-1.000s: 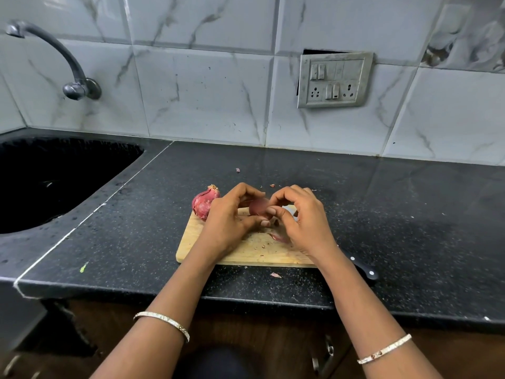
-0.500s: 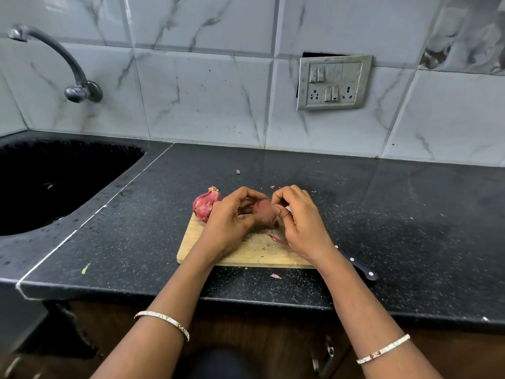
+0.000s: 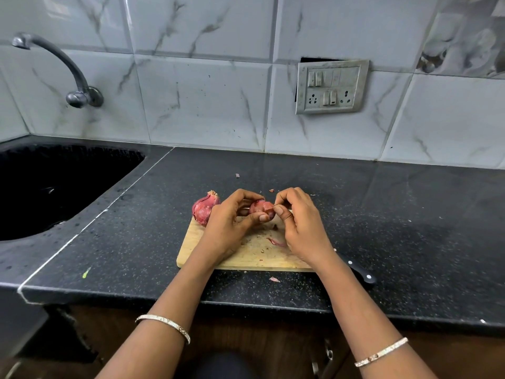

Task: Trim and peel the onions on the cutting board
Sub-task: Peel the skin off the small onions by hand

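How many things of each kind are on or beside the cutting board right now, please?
Onions: 2, one held by the left hand and right hand, one on the board
Cutting boards: 1
Knives: 1, handle showing
Total: 4, not counting loose peel scraps

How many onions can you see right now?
2. One onion is held over the cutting board between left hand and right hand; the other onion sits at the board's far-left corner. Hands may hide others.
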`<action>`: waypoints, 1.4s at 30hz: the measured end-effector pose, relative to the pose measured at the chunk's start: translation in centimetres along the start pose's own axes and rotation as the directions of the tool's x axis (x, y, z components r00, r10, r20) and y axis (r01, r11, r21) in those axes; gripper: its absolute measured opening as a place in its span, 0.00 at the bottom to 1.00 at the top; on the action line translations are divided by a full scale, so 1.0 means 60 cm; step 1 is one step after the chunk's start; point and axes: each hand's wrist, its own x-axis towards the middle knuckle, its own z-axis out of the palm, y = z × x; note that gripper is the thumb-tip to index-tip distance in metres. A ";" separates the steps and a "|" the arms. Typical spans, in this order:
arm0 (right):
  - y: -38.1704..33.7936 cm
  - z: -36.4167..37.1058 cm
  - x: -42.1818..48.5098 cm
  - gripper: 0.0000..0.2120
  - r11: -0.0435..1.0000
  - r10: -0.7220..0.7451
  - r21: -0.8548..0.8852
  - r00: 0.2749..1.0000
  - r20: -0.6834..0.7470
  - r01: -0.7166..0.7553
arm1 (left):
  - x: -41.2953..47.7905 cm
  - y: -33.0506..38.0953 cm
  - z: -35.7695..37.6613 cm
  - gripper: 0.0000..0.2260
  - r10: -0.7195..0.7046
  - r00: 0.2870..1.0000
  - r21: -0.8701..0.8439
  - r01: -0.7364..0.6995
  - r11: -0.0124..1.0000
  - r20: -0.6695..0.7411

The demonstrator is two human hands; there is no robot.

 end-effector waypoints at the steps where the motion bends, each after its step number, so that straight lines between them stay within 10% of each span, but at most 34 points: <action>1: 0.002 -0.001 0.000 0.05 1.000 0.019 0.020 1.000 -0.016 -0.018 | 0.000 0.000 0.000 0.16 0.006 1.000 0.010 -0.006 1.000 -0.019; 26: -0.007 -0.004 -0.009 0.05 0.948 0.096 -0.295 0.990 -0.101 -0.122 | -0.002 -0.010 -0.003 0.18 0.012 0.998 -0.097 -0.005 0.995 0.068; 42: -0.002 0.000 -0.006 0.06 0.997 -0.044 -0.069 0.994 -0.098 0.037 | -0.001 -0.002 -0.009 0.18 0.131 0.991 0.123 -0.130 0.984 0.005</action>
